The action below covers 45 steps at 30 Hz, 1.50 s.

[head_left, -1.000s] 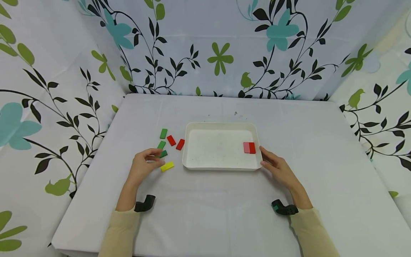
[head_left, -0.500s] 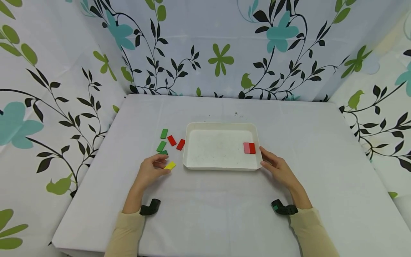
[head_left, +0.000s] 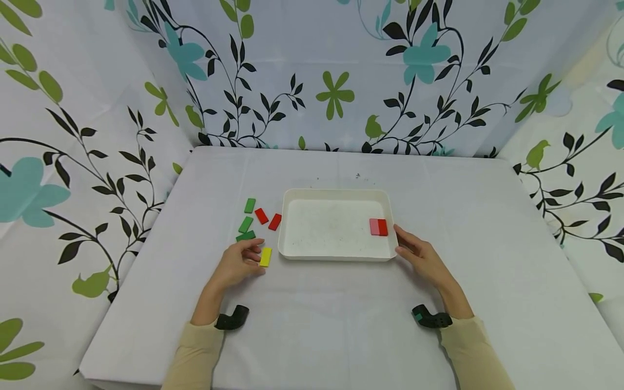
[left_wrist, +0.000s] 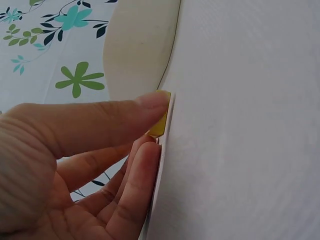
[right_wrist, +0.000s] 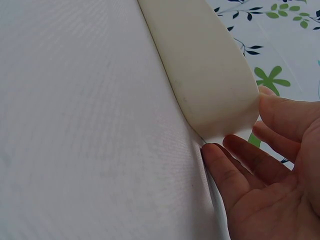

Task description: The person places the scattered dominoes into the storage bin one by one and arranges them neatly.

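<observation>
In the head view a flat yellow block [head_left: 265,257] sits between the thumb and fingers of my left hand [head_left: 239,262], just left of the white tray [head_left: 336,259]. The left wrist view has the thumb [left_wrist: 145,106] across the yellow block [left_wrist: 159,125], low at the table surface. My right hand [head_left: 421,257] rests at the tray's right side near its front corner. In the right wrist view, its relaxed fingers touch the outer wall of the tray [right_wrist: 215,75]. Inside the tray, a pink block [head_left: 374,227] and a red block [head_left: 382,227] lie side by side.
Left of the tray lie green blocks [head_left: 246,224] and red blocks [head_left: 261,216], one red block [head_left: 275,221] right by the tray wall. A white cloth covers the table [head_left: 331,319]. A patterned curtain [head_left: 273,59] stands behind and at both sides.
My left hand has moved right and slightly toward me, onto the yellow block, which has turned from slanted to nearly upright in the head view. The right hand and tray have stayed put.
</observation>
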Motion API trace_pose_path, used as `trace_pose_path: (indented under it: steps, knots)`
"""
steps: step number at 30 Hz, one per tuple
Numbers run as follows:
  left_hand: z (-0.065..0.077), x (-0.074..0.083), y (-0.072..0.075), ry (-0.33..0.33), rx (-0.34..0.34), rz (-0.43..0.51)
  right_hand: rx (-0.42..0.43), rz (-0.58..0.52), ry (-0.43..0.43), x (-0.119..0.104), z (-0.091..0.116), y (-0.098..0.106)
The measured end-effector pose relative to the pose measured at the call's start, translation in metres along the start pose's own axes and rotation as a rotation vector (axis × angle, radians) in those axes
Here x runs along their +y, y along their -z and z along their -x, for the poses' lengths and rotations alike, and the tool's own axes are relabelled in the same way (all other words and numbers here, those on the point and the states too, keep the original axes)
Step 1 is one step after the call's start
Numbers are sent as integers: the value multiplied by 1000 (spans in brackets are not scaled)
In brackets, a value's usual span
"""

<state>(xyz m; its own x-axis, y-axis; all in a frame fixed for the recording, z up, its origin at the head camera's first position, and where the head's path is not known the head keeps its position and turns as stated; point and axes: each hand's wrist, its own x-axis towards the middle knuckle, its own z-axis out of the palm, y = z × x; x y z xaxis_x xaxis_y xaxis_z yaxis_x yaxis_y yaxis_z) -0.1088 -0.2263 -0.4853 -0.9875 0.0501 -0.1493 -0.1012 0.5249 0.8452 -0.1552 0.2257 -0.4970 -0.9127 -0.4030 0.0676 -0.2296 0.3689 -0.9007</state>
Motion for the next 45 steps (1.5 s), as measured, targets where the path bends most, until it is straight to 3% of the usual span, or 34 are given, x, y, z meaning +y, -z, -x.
trace_pose_path:
  steps: [5,16,24,30,36,45]
  knots:
    - [-2,-4,-4,-33,14,-19,1,-11,3,1,1,0]
    - [-1,-4,-4,-11,41,-30,2,-29,19,1,1,-1]
    - [0,-2,-1,76,45,58,-3,-23,15,1,2,-1]
    - [1,3,3,63,48,126,3,-26,17,0,1,-1]
    - [0,19,12,47,56,205,3,-24,8,1,1,-1]
    - [-21,66,18,-30,63,257,6,-28,13,1,1,0]
